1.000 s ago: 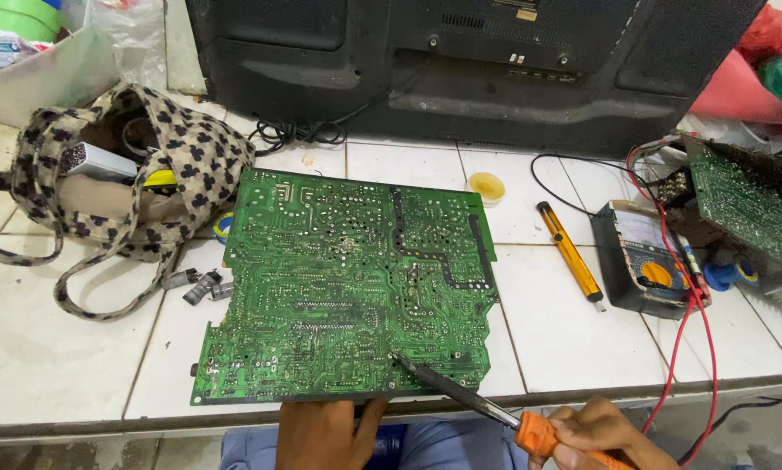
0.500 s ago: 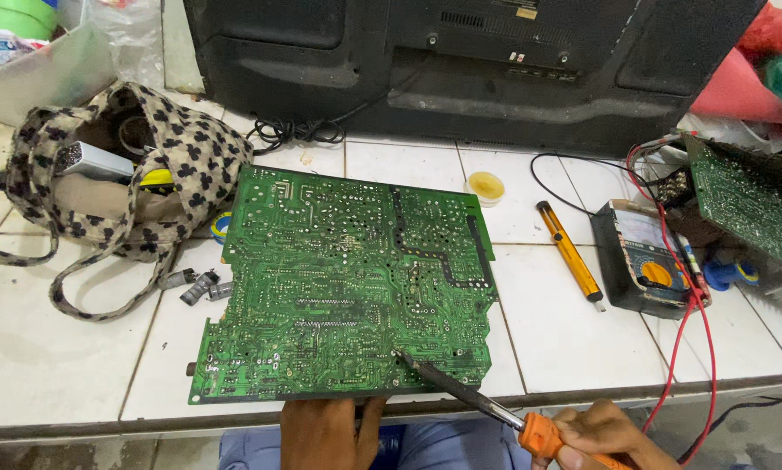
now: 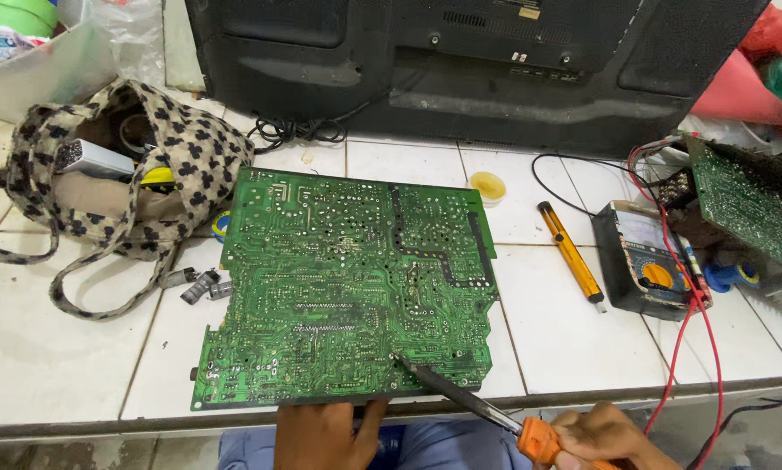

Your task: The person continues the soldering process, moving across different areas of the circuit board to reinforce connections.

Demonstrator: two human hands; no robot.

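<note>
A large green circuit board (image 3: 347, 278) lies solder side up on the white tiled counter (image 3: 60, 365). My left hand (image 3: 321, 433) rests at the board's near edge, thumb against it, steadying it. My right hand (image 3: 596, 435) grips the orange handle of a soldering iron (image 3: 469, 399). Its dark tip touches the board near the near right corner.
A spotted cloth bag (image 3: 121, 174) with tools sits at the left. A yellow desoldering pump (image 3: 569, 252) and a multimeter (image 3: 648, 261) with red leads lie right of the board. Another green board (image 3: 748, 209) is at far right. A black television back (image 3: 461, 61) stands behind.
The view shifted slightly. The iron's tip stays on the same spot of the board and both hands hold their places.
</note>
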